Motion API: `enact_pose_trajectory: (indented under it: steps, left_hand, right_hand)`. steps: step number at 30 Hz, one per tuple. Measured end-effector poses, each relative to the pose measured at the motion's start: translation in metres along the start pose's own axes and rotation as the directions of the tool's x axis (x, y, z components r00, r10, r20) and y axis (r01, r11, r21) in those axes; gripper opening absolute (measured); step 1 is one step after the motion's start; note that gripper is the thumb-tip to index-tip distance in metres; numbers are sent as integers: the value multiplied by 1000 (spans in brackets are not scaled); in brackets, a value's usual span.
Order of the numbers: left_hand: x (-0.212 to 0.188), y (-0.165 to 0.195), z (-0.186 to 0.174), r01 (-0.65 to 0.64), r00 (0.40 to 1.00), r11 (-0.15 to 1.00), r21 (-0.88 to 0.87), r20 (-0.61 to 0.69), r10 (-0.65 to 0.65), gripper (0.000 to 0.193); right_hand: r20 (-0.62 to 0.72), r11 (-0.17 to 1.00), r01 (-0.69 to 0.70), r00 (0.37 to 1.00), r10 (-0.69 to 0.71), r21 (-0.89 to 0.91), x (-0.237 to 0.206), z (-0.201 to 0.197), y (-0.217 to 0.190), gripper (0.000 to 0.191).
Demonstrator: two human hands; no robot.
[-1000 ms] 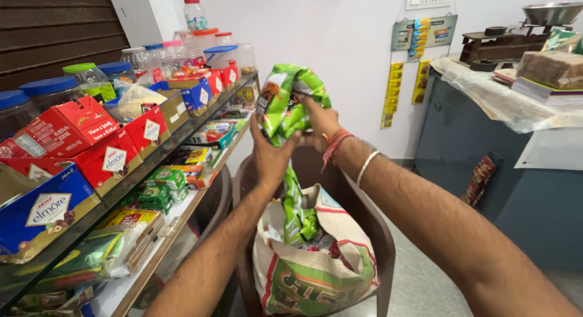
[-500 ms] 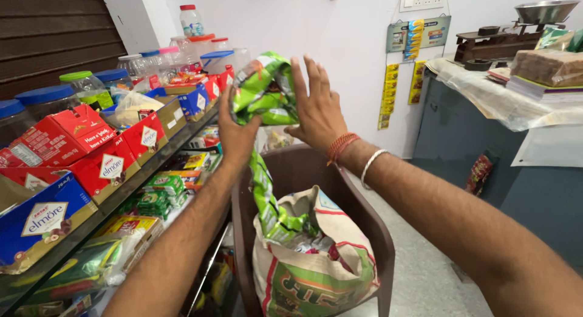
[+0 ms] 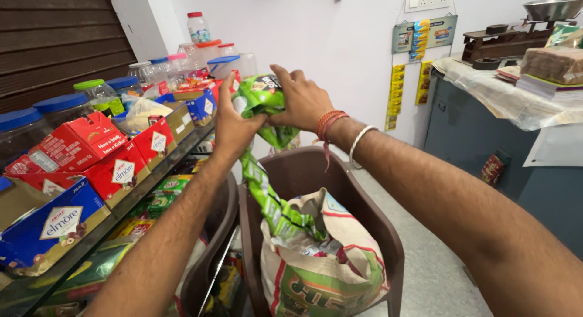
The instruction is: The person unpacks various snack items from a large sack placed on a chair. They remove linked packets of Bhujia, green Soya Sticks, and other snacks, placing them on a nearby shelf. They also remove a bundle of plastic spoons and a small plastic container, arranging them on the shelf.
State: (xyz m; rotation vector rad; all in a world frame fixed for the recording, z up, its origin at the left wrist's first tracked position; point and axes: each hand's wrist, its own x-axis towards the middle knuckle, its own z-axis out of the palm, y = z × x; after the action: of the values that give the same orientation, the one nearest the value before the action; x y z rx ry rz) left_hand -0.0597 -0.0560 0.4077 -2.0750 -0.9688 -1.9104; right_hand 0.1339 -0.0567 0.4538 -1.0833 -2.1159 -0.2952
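Note:
Both my hands hold up a bunched strip of green snack packets [image 3: 262, 98] at chest height. My left hand [image 3: 234, 124] grips it from the left, and my right hand [image 3: 302, 100] covers it from the right, with red threads and a metal bangle on the wrist. The strip hangs down [image 3: 267, 201] into a printed woven sack [image 3: 322, 268] that sits on a brown plastic chair [image 3: 370, 226].
A shelf rack [image 3: 79, 244] on the left carries red and blue cardboard boxes [image 3: 91, 147], lidded plastic jars [image 3: 103, 92] and green packets. A grey counter [image 3: 486, 122] with a weighing scale [image 3: 534, 19] and papers stands at the right. Sachet strips [image 3: 398, 92] hang on the wall.
My hands have gathered more of the green strip into a tighter bunch. They shifted slightly left, towards the shelf, and the camera moved closer.

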Motion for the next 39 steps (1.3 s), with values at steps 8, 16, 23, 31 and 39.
enact_pose_trajectory:
  steps: [8, 16, 23, 31, 39]
  left_hand:
    - [12, 7, 11, 11, 1000, 999, 40, 5, -11, 99]
    - [25, 9, 12, 167, 966, 979, -119, 218, -138, 110]
    - [12, -6, 10, -99, 952, 993, -59, 284, 112, 112]
    - [-16, 5, 10, 467, 884, 703, -537, 252, -394, 98]
    - [-16, 5, 7, 415, 888, 583, -699, 171, -427, 75]
  right_hand:
    - [-232, 995, -53, 970, 71, 83, -17, 17, -7, 124]
    - [-247, 937, -218, 926, 287, 272, -16, 21, 4, 76]
    - [-120, 690, -459, 779, 615, 559, -1, 25, 18, 40]
    - [-121, 707, -418, 809, 576, 571, 4, 45, 27, 34]
    - [-59, 646, -388, 828, 557, 658, 9, 33, 18, 57]
